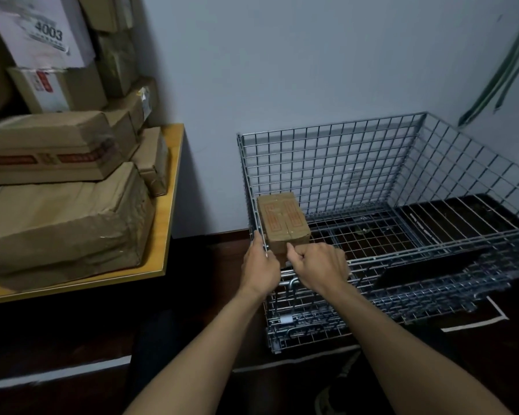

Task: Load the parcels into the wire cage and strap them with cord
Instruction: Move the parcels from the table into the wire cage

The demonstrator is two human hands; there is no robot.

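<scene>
A small cardboard parcel [283, 221] with red print sits in the front left corner of the wire cage [342, 151], against its left wall. My left hand [259, 265] grips the front edge of that left wall, fingers curled round the wire. My right hand [318, 263] is curled at the parcel's near end, thumb against its front face, and covers the lower front of the parcel. Several more brown parcels [60, 223] are stacked on the yellow table [170, 187] to the left. Green cord [498, 70] hangs on the wall at the upper right.
The cage stands on a dark floor against a pale wall, and its front panel [402, 295] is folded down toward me. A dark sheet [462, 214] lies at the cage's right rear. White tape lines [477, 323] mark the floor.
</scene>
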